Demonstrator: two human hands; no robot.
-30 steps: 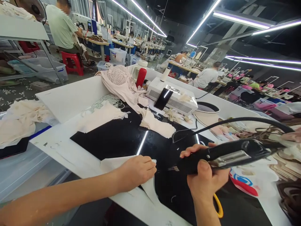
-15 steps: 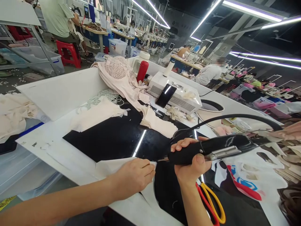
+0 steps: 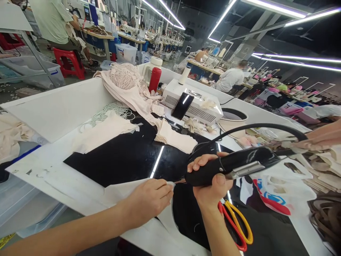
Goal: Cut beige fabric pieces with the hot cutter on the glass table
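Closely bunched, the fingers of the left hand [image 3: 153,201] pinch the edge of a white piece [image 3: 121,190] at the front of the worktable [image 3: 53,176], while the right hand [image 3: 211,185] wraps its fingers and thumb around a black handheld tool [image 3: 239,160]. The tool lies tilted across that palm, its thin tip pointing at the left fingertips and ending just beside them; whether it touches the white piece, I cannot tell. A black cable [image 3: 258,126] arches above the tool. Under both hands spreads a glossy black sheet [image 3: 117,165], with red-and-yellow-handled scissors [image 3: 232,227] next to the right wrist and a printed plastic bag [image 3: 287,188] farther right. Across the sheet's far part lie a beige stack [image 3: 177,137] and, to its left, a beige cloth [image 3: 106,131] near a tangle of pale green cord [image 3: 106,113]. Behind them a phone [image 3: 182,106] leans on a white vented box [image 3: 202,106], near a red bottle [image 3: 155,79]. Beyond the table, a person in a pale green shirt [image 3: 48,23] sits on a red stool [image 3: 68,62].
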